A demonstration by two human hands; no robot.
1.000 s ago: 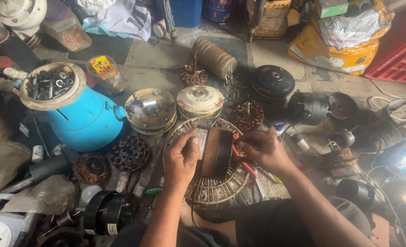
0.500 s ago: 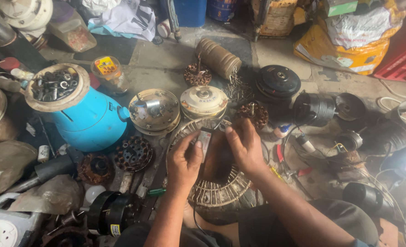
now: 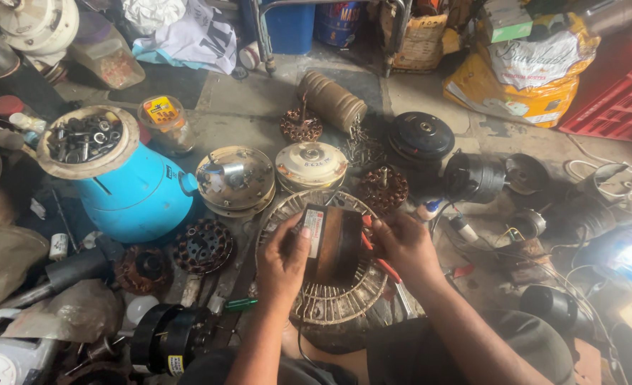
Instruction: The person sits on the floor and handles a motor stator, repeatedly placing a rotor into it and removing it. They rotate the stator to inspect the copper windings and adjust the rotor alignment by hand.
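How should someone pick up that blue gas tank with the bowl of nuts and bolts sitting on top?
Probably best by its round body, low on the sides, with both hands coming from left and right. The blue gas cylinder stands upright and carries a bowl of nuts and bolts on top, so tilting it or grabbing the top would likely spill them. Its small side spout looks too thin to lift by.

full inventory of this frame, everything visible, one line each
dark block: 1, black-brown, held upright between both hands
ribbed round cover: 1, metal, under the hands
red wires: red, beside the right hand
blue canister: 1, left, a bowl of nuts on top
domed metal covers: 2, silver-cream, centre
copper-wound cores: several, scattered on the floor
black motor housing: 1, upper right
yellow sack: 1, top right
red crate: 1, far right
left hand: grips the block's left edge
right hand: grips its right side
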